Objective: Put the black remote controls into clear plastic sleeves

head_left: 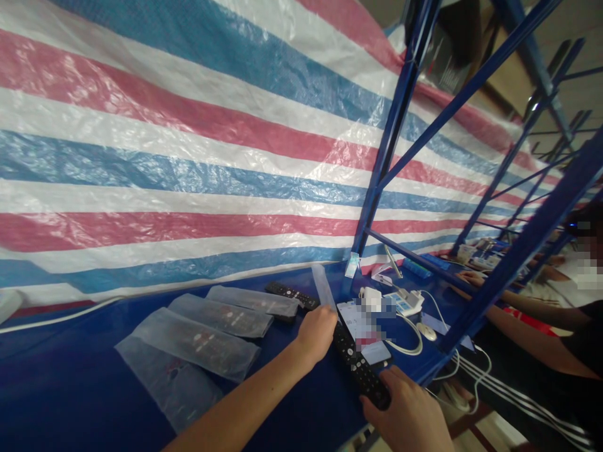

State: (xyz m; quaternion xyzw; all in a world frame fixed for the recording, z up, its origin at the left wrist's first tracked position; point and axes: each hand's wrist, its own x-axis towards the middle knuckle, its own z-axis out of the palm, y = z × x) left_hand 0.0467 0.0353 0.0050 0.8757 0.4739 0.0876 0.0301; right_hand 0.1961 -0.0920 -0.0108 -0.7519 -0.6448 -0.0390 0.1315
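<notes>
A black remote control (360,370) lies slanted, its lower end in the grip of my right hand (409,408). At its upper end, my left hand (317,334) is closed on a narrow strip of clear plastic sleeve (323,287) that sticks up past the fingers. Whether the sleeve covers any of the remote is hidden by the hand. Just behind my left hand lies another dark remote (287,292). To the left, several remotes rest in frosted plastic sleeves (202,339). A phone with a lit screen (377,348) lies beside the held remote.
A white charger (371,298), a white cable (414,342) and small boxes sit on the blue tabletop (61,376). Blue metal shelf posts (386,150) rise at right. A striped plastic sheet (188,157) hangs behind. Another person's arm (527,329) reaches in from the right.
</notes>
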